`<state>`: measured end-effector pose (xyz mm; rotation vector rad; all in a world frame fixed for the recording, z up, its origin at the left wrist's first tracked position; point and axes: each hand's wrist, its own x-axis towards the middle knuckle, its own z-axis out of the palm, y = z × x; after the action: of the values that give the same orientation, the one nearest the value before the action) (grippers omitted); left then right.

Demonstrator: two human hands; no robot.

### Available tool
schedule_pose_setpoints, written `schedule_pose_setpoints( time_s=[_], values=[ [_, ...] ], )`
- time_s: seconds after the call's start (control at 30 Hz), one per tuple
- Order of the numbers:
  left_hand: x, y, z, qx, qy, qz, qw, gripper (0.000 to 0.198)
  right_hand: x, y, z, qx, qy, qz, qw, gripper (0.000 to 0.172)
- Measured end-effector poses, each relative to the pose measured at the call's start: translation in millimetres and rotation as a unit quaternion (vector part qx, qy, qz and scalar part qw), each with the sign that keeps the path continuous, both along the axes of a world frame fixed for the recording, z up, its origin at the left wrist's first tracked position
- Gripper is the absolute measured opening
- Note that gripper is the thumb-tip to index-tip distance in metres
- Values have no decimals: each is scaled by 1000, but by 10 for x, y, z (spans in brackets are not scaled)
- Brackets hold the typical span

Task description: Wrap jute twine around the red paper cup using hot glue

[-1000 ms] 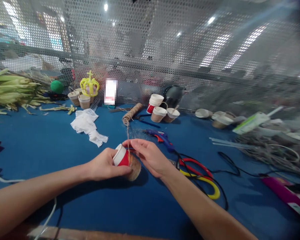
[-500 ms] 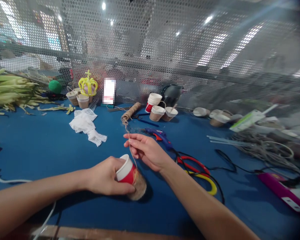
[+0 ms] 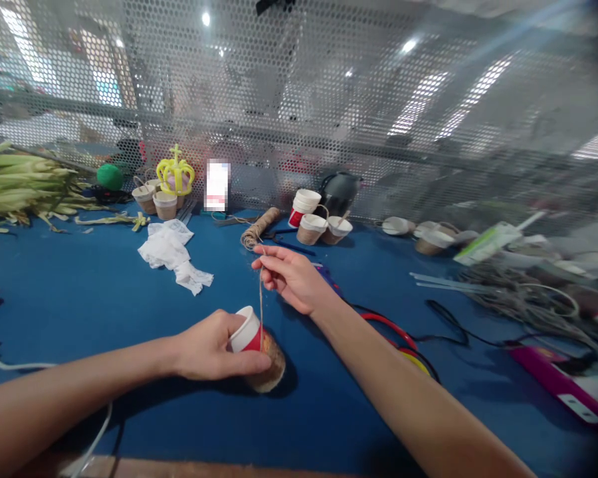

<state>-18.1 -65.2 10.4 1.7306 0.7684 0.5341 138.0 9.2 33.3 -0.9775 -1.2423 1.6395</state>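
Observation:
My left hand (image 3: 212, 348) is wrapped round a red and white paper cup (image 3: 249, 335) lying on its side on the blue table (image 3: 80, 299). The cup's lower half is covered in wound brown twine. My right hand (image 3: 292, 275) is above and behind the cup, pinching a strand of twine (image 3: 261, 299) that runs taut down to it. The twine spool (image 3: 260, 226) lies further back on the table.
A white lace scrap (image 3: 172, 252), small wrapped cups (image 3: 321, 226), a yellow crown (image 3: 176, 176), green leaves (image 3: 20, 186) and a green ball (image 3: 110, 176) sit along the mesh wall. Red and yellow scissors (image 3: 398, 338), black cables and a magenta object (image 3: 558, 382) lie to the right.
My right hand has lifted away from the cup, up and back, pulling the twine taut. The left hand with the cup has shifted slightly toward me.

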Motion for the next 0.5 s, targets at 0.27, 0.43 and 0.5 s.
schedule_pose_setpoints(
  time_s=[0.27, 0.43, 0.5],
  values=[
    [-54, 171, -59, -19, -29, 90, 995, 37, -24, -50, -61, 41, -40, 2, 998, 9],
    [-144, 387, -77, 30, 31, 213, 976, 46, 12, -70, -89, 50, -68, -22, 996, 10],
    [-194, 450, -80, 51, 68, 271, 959, 47, 22, -81, -85, 43, -72, -17, 996, 10]
  ],
)
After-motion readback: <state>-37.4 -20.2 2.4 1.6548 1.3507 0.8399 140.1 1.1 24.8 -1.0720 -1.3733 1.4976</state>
